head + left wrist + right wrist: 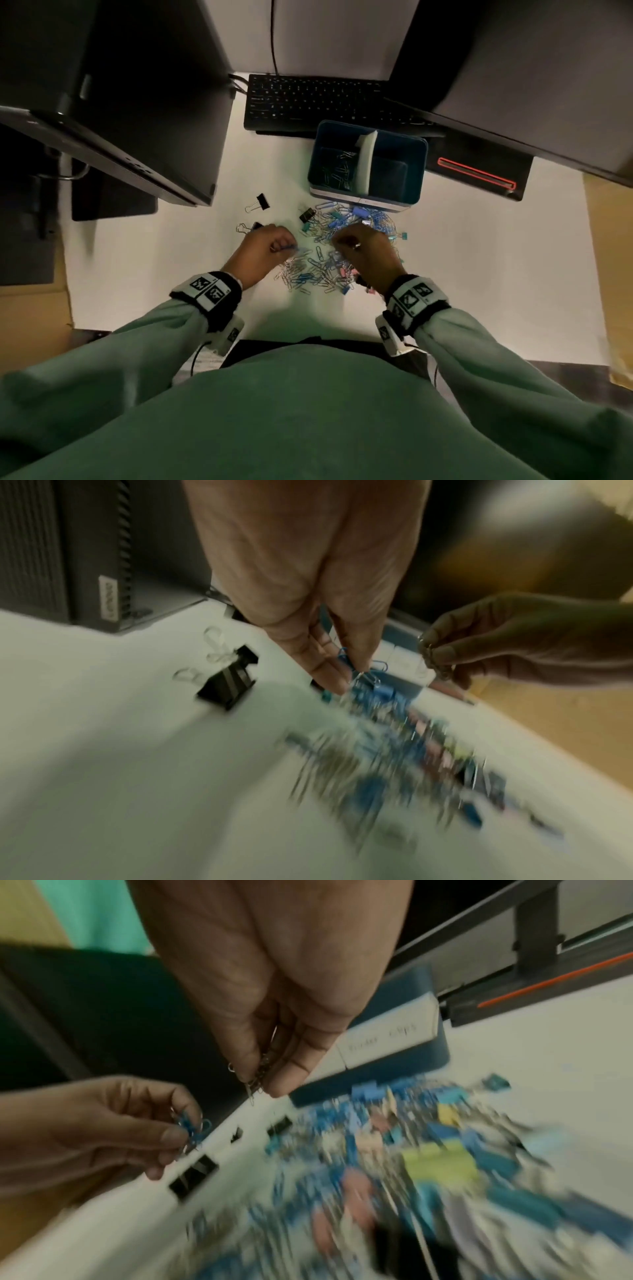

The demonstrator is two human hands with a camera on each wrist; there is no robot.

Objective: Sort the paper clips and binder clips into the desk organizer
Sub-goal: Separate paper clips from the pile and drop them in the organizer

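Observation:
A heap of paper clips and small coloured binder clips (329, 253) lies on the white desk. My left hand (274, 241) hovers at its left edge and pinches several blue paper clips (356, 664) between thumb and fingers. My right hand (363, 245) is over the heap's middle, pinching a bunch of silver paper clips (257, 1074). The blue desk organizer (368, 168) stands just beyond the heap; its left compartment holds several paper clips (337, 171), its right compartment looks bare. Black binder clips (262, 202) lie to the left of the heap.
A black keyboard (325, 101) sits behind the organizer. A dark monitor stand with a red line (479, 174) is at the right. Dark computer equipment (120, 113) fills the left side. A white divider (366, 161) splits the organizer.

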